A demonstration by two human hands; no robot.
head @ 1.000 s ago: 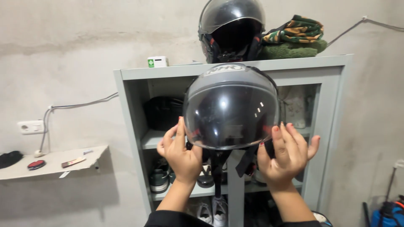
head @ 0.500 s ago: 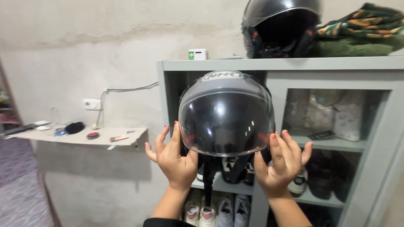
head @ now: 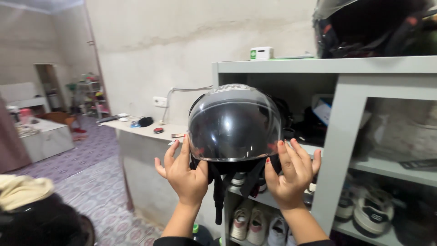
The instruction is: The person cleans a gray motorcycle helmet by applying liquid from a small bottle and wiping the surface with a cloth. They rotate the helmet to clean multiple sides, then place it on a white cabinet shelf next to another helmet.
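Since the earlier frame, the view has swung left, so the grey shelf unit now sits right of the grip and a tiled room opens at left. Both palms clamp the grey helmet at its lower sides, left hand and right hand with fingers spread upward. It rises above the grip, upright, dark visor facing the camera, straps dangling between the wrists. Behind it a counter juts from the wall; shoes fill the shelf below, and another helmet rests on top.
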